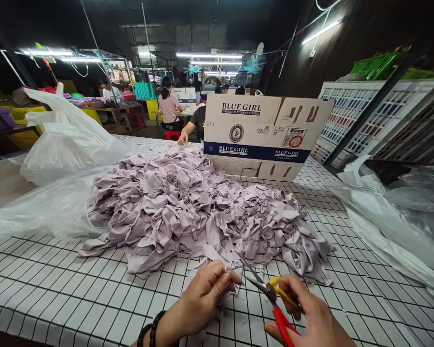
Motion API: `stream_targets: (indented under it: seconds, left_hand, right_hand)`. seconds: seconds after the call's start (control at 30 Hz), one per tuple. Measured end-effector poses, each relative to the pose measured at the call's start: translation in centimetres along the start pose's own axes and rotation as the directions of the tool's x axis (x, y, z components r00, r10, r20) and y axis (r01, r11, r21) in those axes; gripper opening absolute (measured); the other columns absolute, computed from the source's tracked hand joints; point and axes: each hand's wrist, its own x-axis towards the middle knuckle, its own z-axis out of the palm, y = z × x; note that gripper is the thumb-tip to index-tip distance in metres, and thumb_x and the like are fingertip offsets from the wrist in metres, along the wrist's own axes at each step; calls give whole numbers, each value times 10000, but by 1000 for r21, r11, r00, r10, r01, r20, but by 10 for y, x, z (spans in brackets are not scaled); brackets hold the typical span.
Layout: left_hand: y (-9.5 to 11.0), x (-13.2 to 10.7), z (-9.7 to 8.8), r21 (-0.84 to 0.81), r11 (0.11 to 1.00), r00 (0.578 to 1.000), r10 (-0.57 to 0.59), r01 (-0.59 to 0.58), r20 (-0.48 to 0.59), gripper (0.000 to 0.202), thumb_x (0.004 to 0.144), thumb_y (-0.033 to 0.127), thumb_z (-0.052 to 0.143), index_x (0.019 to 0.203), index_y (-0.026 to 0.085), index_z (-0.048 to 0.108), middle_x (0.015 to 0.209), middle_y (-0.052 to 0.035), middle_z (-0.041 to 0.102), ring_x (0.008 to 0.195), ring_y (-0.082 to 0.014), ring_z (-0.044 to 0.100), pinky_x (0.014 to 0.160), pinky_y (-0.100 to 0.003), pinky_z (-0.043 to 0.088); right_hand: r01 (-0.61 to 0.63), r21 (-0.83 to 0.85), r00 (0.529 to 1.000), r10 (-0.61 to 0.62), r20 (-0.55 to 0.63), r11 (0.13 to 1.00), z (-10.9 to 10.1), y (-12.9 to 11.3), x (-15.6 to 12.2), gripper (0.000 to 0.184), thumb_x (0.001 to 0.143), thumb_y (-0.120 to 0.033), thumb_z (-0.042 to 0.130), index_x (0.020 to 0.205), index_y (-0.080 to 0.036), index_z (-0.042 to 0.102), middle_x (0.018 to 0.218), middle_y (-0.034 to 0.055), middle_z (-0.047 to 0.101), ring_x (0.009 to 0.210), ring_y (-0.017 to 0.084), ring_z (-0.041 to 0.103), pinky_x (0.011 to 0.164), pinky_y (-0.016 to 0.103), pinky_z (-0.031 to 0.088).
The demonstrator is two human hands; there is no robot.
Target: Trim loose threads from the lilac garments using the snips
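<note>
My left hand (211, 294), with dark bead bracelets at the wrist, pinches a piece of pale mauve fabric (211, 253) near the table's front. Part of that piece is hidden behind the fingers. In my right hand (311, 308) are scissors (271, 291) with one red and one yellow handle. Their blades are parted and point up and left, close to the fingertips of my left hand. Just beyond both hands lies a large heap of crumpled mauve fabric pieces (173, 193).
A BLUE GIRL carton (256, 130) stands behind the heap on the grid-patterned table (94, 294). Plastic bags lie left (72, 140) and right (390, 217). Across the table, a co-worker's hand (183, 138) is near the heap. Stacked white crates (365, 115) stand at right.
</note>
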Motion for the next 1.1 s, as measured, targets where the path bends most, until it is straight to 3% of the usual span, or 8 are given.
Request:
stream_targets:
  seconds: [0.1,0.2,0.33,0.5,0.83,1.1]
  left_hand:
    - [4,-3,-6,91,993,998,70,-70,-1,380,974,395,382,881,151,658,815,-37,576,770,-148,505,713,-253,378]
    - [3,-5,-9,146,983,994,107,-108,13,350,973,350,395,823,158,645,812,-32,584,796,-156,502,729,-254,364]
    - [2,-5,-9,150,982,994,111,-113,23,316,964,325,420,853,163,668,820,-33,596,800,-160,512,730,-253,364]
    - [3,-5,-8,24,997,997,66,-67,38,337,953,363,439,867,153,687,808,-35,575,723,-141,505,667,-235,385]
    - [-5,-6,-7,-242,969,997,-33,51,75,360,901,440,522,860,123,688,768,-19,518,580,-90,468,540,-206,376]
    - [1,-6,-8,-324,942,995,-62,86,85,399,863,486,564,821,108,685,717,-9,502,543,-81,452,508,-201,361]
  right_hand:
    - [105,-47,991,-101,85,993,2,-24,14,350,633,-415,708,841,-257,474,801,-15,634,742,182,595,680,269,495]
    - [188,-73,963,-169,211,979,2,-25,23,349,669,-434,698,857,-250,469,816,-9,637,740,183,595,703,285,493]
    - [230,-105,956,-204,212,968,3,-26,27,364,657,-449,704,869,-246,490,823,3,636,728,191,592,658,291,475]
    - [223,-102,952,-195,237,969,2,-32,26,345,671,-448,696,841,-245,474,781,-15,615,674,170,559,618,281,452]
    - [241,-127,939,-198,280,962,7,-32,27,363,691,-439,689,855,-241,433,824,-10,590,723,169,524,677,300,449]
    - [269,-154,938,-222,265,951,7,-35,27,326,701,-443,668,823,-238,445,705,-36,545,621,146,480,575,264,402]
